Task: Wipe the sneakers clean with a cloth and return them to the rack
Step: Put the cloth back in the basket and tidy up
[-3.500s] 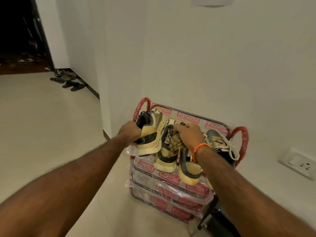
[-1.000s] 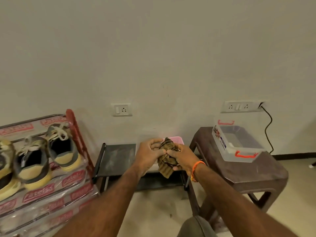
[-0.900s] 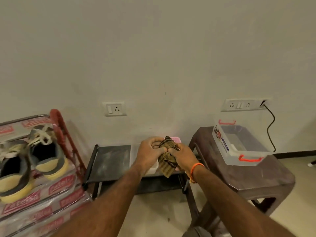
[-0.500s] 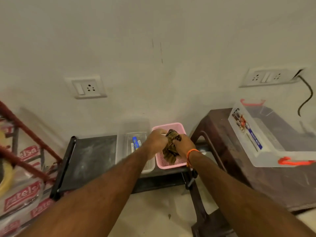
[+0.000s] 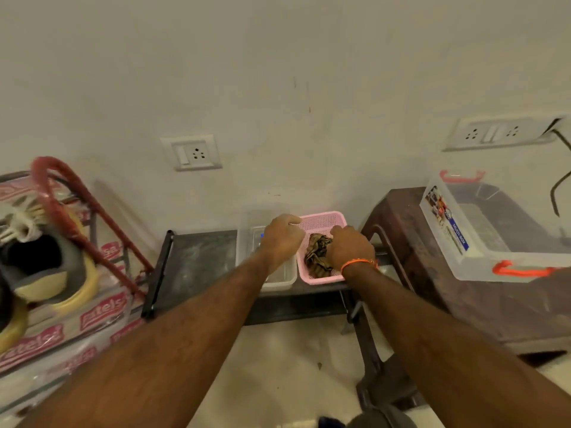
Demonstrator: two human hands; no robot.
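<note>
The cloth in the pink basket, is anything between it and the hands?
Nothing visible. The cloth lies in the pink basket, with the right hand right beside it and the left hand at the basket's left rim.

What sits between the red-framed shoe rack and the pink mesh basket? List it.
Head view: a dark low shelf with a clear plastic tray, plus the left hand.
</note>
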